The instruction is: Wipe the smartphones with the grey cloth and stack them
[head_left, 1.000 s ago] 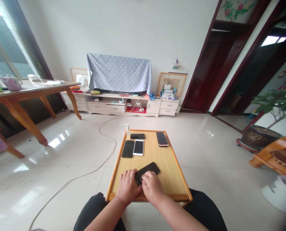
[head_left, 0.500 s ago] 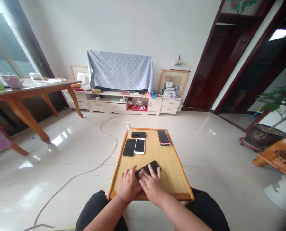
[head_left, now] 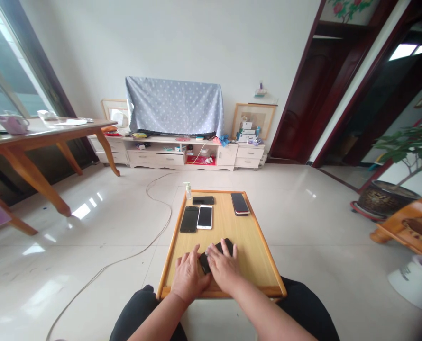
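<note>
A black smartphone (head_left: pixel 205 263) lies aslant near the front edge of the wooden tray table (head_left: pixel 246 258), partly covered by both hands. Its left end is gripped by my left hand (head_left: pixel 188 276), thumb along the near edge and fingers at the far side. My right hand (head_left: pixel 224 269) rests on top with fingers spread over the phone; its leading fingertips look pale and blurred, and I cannot tell whether anything lies under them. Farther back are a white phone (head_left: pixel 205 217), a large dark phone (head_left: pixel 189 219) beside it, and another dark phone (head_left: pixel 203 200) lying crosswise.
At the tray's back right lies a stack of phones (head_left: pixel 240 203). A small pump bottle (head_left: pixel 188 190) stands at its back left corner. A cable (head_left: pixel 125 256) runs over the floor on the left. A dining table (head_left: pixel 54 128) and a potted plant (head_left: pixel 389 196) flank the room.
My right hand's leading fingertips have slid slightly up and away over the phone, and its fingers are closer together. My left hand keeps its hold. The view has shifted slightly.
</note>
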Action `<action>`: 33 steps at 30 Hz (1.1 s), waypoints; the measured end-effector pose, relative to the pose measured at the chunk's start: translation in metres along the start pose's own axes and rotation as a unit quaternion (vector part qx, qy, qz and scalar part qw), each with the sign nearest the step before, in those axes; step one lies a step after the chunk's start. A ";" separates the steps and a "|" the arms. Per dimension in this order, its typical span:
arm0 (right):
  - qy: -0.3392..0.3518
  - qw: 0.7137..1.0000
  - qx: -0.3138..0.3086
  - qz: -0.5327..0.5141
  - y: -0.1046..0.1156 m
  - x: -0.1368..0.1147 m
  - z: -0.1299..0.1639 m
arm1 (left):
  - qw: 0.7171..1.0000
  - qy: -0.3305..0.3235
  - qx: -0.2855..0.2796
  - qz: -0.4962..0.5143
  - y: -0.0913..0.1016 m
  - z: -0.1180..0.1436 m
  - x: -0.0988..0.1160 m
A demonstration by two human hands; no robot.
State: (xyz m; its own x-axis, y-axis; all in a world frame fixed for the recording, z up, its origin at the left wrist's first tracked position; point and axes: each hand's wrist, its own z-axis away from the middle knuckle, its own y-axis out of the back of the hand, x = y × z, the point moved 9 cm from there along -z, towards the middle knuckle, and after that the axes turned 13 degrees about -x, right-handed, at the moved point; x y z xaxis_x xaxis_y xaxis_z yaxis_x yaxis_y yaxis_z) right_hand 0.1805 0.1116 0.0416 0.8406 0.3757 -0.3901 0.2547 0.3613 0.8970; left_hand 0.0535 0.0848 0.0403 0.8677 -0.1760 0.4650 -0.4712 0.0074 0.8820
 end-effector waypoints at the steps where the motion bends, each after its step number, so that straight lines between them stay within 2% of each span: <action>1: -0.036 0.999 0.008 0.003 0.005 0.016 -0.002 | 1.000 0.001 -0.004 -0.003 0.000 0.000 0.001; 4: -0.115 0.992 0.039 0.017 0.016 0.054 0.001 | 1.000 0.004 -0.015 -0.013 0.002 -0.001 0.003; 6: -0.126 0.990 0.059 0.029 0.015 0.059 0.011 | 1.000 0.007 -0.019 -0.022 0.003 -0.002 0.004; 8: -0.100 0.993 0.062 0.029 0.008 0.049 0.024 | 0.999 0.005 -0.021 -0.031 0.003 -0.002 0.006; 11: 0.004 0.999 0.040 0.006 -0.005 0.019 0.040 | 0.999 0.003 -0.024 -0.042 0.003 -0.003 0.007; 13: 0.042 0.999 0.034 0.002 -0.004 0.012 0.044 | 0.999 0.008 -0.026 -0.046 0.003 -0.003 0.008; 14: 0.031 0.999 0.040 0.003 0.000 0.017 0.044 | 0.998 0.009 -0.028 -0.047 0.003 -0.003 0.008; 17: -0.074 0.994 0.081 0.005 0.019 0.047 0.036 | 0.998 0.002 -0.025 -0.051 0.004 -0.002 0.011; 19: -0.097 0.991 0.094 0.001 0.025 0.051 0.030 | 0.998 -0.001 -0.024 -0.052 0.003 -0.001 0.011; 21: -0.040 0.996 0.083 -0.007 0.019 0.030 0.021 | 0.998 0.001 -0.018 -0.056 0.001 0.000 0.007; 24: 0.072 0.996 0.051 -0.018 0.001 -0.016 0.014 | 0.997 -0.009 0.005 -0.071 -0.003 0.000 0.001; 27: 0.093 0.994 0.052 -0.023 -0.004 -0.031 0.009 | 0.995 -0.018 0.027 -0.090 -0.006 -0.001 -0.003; 29: 0.071 0.995 0.066 -0.020 0.003 -0.019 0.005 | 0.995 -0.012 0.029 -0.097 -0.007 -0.003 -0.004; 33: -0.007 0.993 0.114 -0.006 0.023 0.037 0.002 | 0.995 0.019 -0.029 -0.097 -0.008 -0.007 -0.002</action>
State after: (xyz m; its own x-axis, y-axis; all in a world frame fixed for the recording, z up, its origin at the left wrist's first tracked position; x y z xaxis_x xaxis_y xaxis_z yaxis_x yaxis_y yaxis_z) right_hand 0.2186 0.1319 0.0488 0.8432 0.3598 -0.3995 0.3648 0.1630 0.9167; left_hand 0.0563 0.0925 0.0331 0.9475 -0.1420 0.2864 -0.2846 0.0332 0.9581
